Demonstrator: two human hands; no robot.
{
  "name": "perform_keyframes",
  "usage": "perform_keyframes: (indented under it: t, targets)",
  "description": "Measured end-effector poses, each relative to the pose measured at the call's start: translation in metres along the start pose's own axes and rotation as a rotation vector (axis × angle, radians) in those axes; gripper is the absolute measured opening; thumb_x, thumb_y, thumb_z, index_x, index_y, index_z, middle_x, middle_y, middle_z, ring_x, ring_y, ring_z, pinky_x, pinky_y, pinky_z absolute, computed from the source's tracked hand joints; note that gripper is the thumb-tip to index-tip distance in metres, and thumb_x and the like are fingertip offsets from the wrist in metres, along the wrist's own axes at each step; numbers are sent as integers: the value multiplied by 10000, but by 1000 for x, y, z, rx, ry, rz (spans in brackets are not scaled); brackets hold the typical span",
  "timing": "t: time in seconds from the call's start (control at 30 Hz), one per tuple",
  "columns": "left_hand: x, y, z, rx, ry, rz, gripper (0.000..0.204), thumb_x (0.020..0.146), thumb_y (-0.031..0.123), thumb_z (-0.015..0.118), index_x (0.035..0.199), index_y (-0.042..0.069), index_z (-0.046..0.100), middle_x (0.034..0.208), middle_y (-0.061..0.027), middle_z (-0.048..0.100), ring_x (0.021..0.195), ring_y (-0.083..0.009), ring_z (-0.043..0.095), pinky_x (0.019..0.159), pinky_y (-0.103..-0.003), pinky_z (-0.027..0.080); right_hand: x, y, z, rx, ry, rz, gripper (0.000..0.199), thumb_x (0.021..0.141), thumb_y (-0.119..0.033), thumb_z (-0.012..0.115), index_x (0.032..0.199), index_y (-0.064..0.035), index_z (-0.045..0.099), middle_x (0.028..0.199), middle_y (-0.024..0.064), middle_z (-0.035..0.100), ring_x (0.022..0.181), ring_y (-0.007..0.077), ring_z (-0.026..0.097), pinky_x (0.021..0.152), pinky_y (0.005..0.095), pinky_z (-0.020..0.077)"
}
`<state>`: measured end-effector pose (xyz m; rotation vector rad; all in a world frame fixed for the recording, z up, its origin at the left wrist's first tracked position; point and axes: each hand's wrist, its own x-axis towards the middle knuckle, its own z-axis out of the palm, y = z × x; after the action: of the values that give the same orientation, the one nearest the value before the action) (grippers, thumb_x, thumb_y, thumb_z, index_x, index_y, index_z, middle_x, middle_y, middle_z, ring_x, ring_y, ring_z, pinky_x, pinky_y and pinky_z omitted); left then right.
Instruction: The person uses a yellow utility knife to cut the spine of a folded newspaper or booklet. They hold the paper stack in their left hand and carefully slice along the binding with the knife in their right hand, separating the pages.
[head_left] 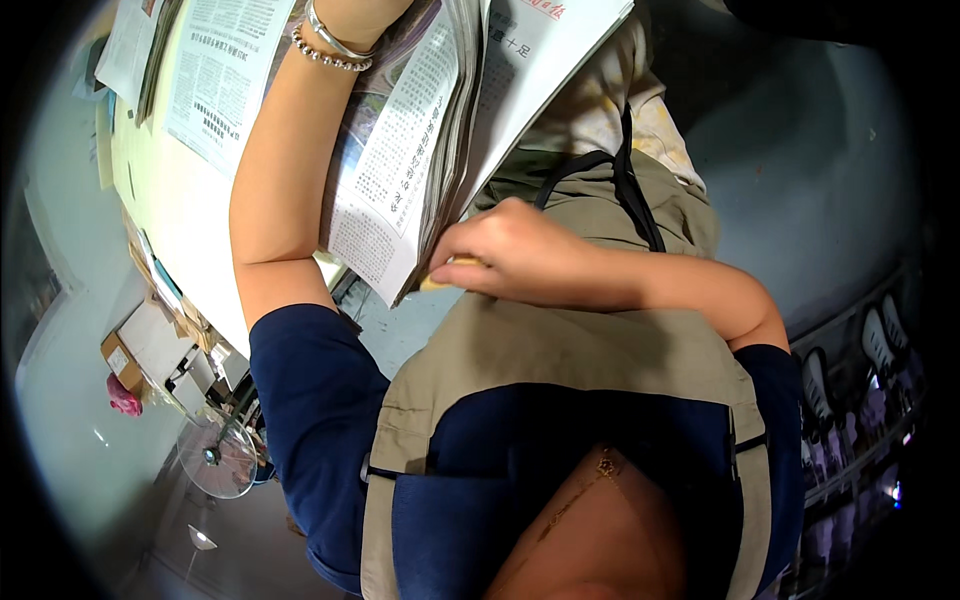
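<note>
A thick stack of folded newspaper sheets slants down over the near edge of the pale table. My left hand reaches to the top of the view beside the stack; only its heel shows, and its fingers are cut off by the picture's edge. My right hand is closed round a small yellowish block, whose exact kind I cannot make out. It is at the lower right edge of the stack, close to the paper's corner. The fist hides most of the block.
Another printed sheet lies on the table past my left forearm, with more papers at the far left. A cardboard box, a pink bundle and a round fan are at the left. Shoes stand on a rack at the right.
</note>
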<state>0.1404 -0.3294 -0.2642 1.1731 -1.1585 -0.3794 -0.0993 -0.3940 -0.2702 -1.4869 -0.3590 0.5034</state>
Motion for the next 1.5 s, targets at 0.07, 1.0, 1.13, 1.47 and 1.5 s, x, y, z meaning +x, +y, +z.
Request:
perform_keyframes:
  t: [0.07,1.0,1.13,1.47,1.5]
  targets:
    - [1,-1,1,-22,19,30,352,845,375,712,768,75,544,761,-76,542,771,-180,507,689,-295,405,2,7,7,6,-95,8,175,886,-183,651,894,-19,710,763,144,697,678,261,690,630,333,528]
    - [-1,23,9,166,-89,-208,441,804,481,676,622,117,507,996,-150,569,898,-181,561,793,-274,432,-72,-30,-127,-258,1087,-60,79,843,-3,711,920,7,726,736,14,677,627,19,560,508,172,377]
    - [1,22,8,161,-134,-208,380,806,396,671,631,103,503,1012,-166,595,903,-193,573,811,-297,451,-72,-31,-127,-279,1054,-53,87,834,7,713,920,4,725,741,26,682,623,26,569,510,177,387]
    - [12,20,9,408,-399,-30,283,650,397,533,636,123,467,1018,-184,709,1083,-381,635,1077,-556,315,-64,-31,-120,-400,881,-201,116,797,28,726,906,-9,720,788,79,706,603,108,617,518,221,452]
    - [12,21,10,401,-388,-39,275,646,389,537,635,122,468,986,-172,708,1074,-374,641,1075,-556,319,-64,-31,-120,-398,873,-206,115,796,31,725,904,-8,720,787,79,706,603,107,617,515,220,450]
